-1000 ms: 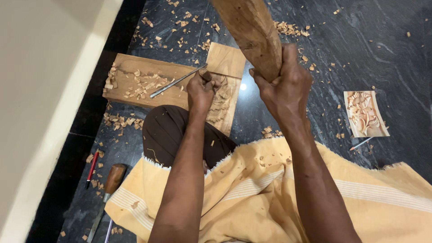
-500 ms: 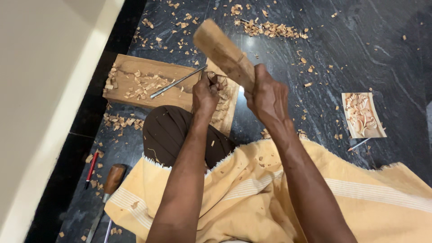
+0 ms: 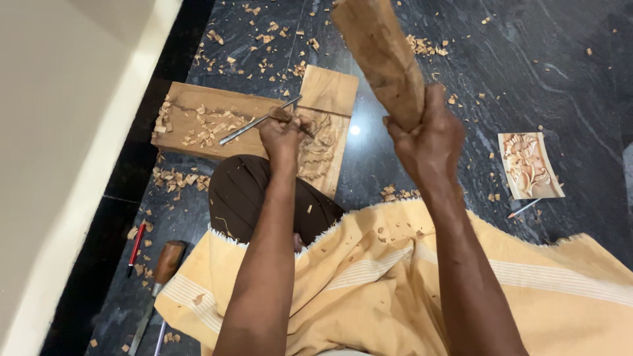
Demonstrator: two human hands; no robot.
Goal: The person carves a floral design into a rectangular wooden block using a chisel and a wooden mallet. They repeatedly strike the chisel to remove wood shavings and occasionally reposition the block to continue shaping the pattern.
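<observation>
1. The dark stone floor [image 3: 514, 59] is the biggest thing under me, strewn with wood chips [image 3: 198, 128].
2. My yellow cloth [image 3: 395, 277] covers my lap, and one knee in dark brown shows beside it.
3. The wooden board [image 3: 198, 99] lies flat on the floor just past that knee; the carving panel [image 3: 323, 148] rests against it, under my left hand.
4. My right hand [image 3: 427, 135] is clenched around the lower end of the wooden mallet [image 3: 379, 56], raised and tilted above the floor. I judge it heavy, stiff and rough enough not to slip (low on the narrow end is the place to hold).
5. My left hand [image 3: 282, 132] grips the chisel [image 3: 257, 120], its thin steel shaft slanting across the board; it seems rigid and light.
6. A small finished relief carving [image 3: 529, 165] lies well apart to the right.
</observation>
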